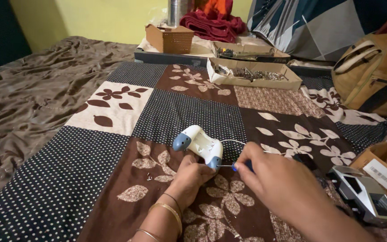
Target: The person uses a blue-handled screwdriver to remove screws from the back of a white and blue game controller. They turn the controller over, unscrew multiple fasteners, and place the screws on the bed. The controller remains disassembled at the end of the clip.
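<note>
Covering the whole work surface beneath both hands, the patchwork bedspread (166, 112) shows dotted and leaf-print squares. Far beyond the hands, two open cardboard boxes (251, 74) hold metal parts. Right of the right hand lies a grey plastic housing (368, 197). The left hand (189, 177), fingers closed, grips the white and blue game controller (199, 144) at its lower end. The right hand (274, 179) pinches a small blue-handled screwdriver (234, 166), its tip touching the controller just above the left hand.
</note>
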